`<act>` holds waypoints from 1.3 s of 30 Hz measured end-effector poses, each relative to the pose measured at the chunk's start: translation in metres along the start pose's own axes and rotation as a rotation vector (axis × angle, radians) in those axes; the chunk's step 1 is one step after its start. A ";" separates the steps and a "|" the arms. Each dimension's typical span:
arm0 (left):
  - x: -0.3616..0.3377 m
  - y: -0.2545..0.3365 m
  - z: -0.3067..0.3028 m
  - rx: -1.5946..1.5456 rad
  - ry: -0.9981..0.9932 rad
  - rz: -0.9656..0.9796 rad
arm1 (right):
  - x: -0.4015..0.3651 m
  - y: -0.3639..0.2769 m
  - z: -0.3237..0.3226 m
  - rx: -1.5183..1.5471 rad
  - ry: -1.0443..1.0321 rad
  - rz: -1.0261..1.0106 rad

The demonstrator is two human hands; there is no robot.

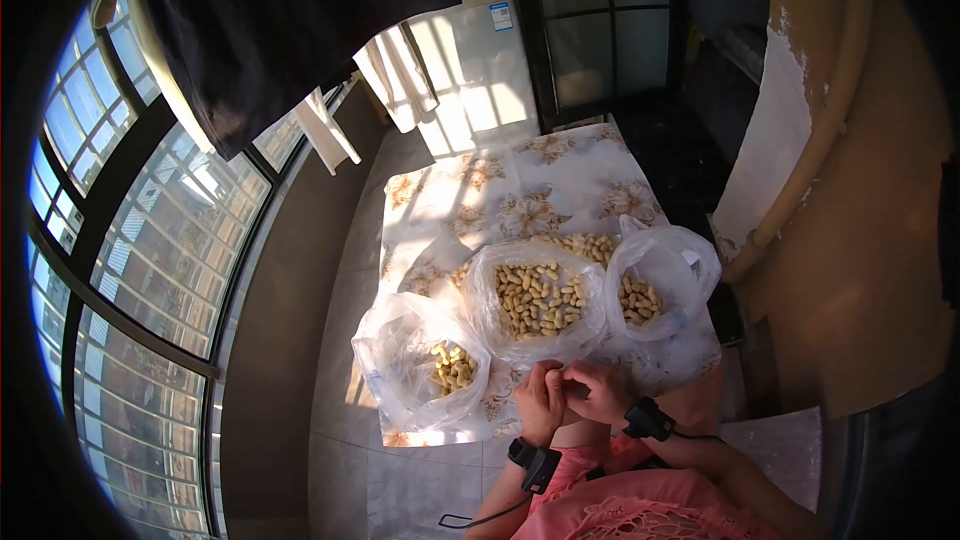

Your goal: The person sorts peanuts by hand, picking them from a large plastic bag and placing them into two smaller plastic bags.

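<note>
My left hand (540,402) and my right hand (598,392) meet at the near edge of the table, fingers bent and closed together. Whatever they may hold between the fingertips is too small or hidden to make out. Just beyond them stands an open clear plastic bag (483,280) with many unshelled peanuts (540,300) inside. To the left, another plastic bag (385,370) holds a smaller heap of paler, yellowish peanuts (453,368). A third plastic bag (690,275), on the right, contains some unshelled peanuts (638,300). More peanuts (590,245) lie behind the middle bag.
A flowered cloth covers the table (570,175). Dark clothing (290,30) hangs at upper left, beside barred windows (170,240). Behind the table are a white appliance (480,60) and a dark-framed glass door (610,30). Straps with small devices sit on both wrists.
</note>
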State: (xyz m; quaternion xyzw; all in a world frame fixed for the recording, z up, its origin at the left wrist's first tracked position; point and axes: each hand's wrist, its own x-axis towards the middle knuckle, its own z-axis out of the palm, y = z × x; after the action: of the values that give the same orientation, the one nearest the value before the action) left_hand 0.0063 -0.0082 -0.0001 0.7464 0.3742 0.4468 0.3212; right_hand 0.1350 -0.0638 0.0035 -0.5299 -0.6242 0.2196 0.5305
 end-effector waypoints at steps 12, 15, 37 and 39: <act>0.003 0.003 -0.001 -0.046 -0.002 -0.010 | 0.002 0.005 -0.002 -0.068 -0.062 -0.061; 0.003 0.004 -0.001 -0.055 -0.004 -0.014 | 0.004 0.001 -0.004 -0.065 -0.081 -0.048; 0.000 -0.002 -0.001 -0.027 -0.046 -0.014 | 0.003 0.000 -0.003 -0.056 -0.062 -0.055; 0.000 -0.002 -0.001 -0.034 -0.047 -0.019 | 0.002 0.001 -0.003 -0.055 -0.063 -0.052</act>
State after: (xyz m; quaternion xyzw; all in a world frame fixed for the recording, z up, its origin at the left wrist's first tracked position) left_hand 0.0046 -0.0073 -0.0017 0.7476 0.3659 0.4324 0.3470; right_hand 0.1385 -0.0623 0.0044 -0.5207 -0.6600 0.2048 0.5013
